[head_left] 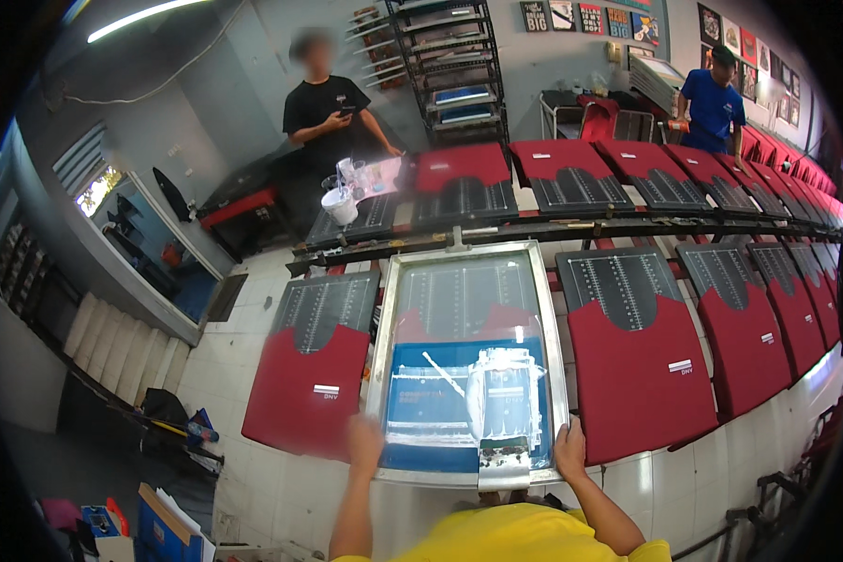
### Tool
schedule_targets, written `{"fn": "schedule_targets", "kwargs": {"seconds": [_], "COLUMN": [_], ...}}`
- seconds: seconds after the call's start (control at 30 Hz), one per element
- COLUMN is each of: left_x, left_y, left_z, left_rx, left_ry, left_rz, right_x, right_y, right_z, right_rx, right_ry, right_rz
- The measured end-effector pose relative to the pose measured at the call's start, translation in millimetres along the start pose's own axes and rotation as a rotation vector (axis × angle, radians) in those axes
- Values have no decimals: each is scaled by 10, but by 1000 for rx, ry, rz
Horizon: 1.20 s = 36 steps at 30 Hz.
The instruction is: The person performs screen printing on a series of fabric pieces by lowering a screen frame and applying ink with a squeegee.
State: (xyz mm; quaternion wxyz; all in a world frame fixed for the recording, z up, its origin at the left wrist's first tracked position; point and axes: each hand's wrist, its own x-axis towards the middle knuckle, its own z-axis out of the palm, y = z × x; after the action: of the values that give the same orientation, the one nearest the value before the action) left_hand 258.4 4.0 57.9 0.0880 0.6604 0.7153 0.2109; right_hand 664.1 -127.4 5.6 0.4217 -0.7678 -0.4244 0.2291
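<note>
A silk-screen frame with a pale metal rim lies over a red shirt on a printing board in front of me. Its mesh is blue in the lower part, with white ink smeared in a rough block and streaks. A metal squeegee rests at the near edge of the frame. My left hand, slightly blurred, is closed round the frame's near left corner. At the near right corner my right hand grips the side rail.
Red shirts on black boards flank the frame, including one at left and one at right. A rail runs behind. Beyond it stand a white tub and two people. Steps are at far left.
</note>
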Motion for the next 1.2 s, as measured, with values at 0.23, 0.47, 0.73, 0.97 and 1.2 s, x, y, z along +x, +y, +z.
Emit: {"fn": "schedule_targets", "kwargs": {"seconds": [0.23, 0.47, 0.73, 0.97, 1.2], "left_x": [93, -185, -408, -90, 97], "left_y": [-255, 402, 133, -432, -468], "left_z": [164, -445, -406, 129, 363], "left_rx": [-463, -601, -826, -827, -729], "left_ry": [117, 83, -12, -172, -26], "left_rz": [-175, -292, -312, -270, -162], "right_x": [54, -33, -355, -450, -236], "right_y": [240, 67, -215, -53, -220], "right_z": [133, -226, -592, -148, -137], "right_rx": [51, 175, 93, -32, -12], "right_ry": [133, 129, 242, 360, 308], "right_rz": [-34, -9, -61, -27, -13]}}
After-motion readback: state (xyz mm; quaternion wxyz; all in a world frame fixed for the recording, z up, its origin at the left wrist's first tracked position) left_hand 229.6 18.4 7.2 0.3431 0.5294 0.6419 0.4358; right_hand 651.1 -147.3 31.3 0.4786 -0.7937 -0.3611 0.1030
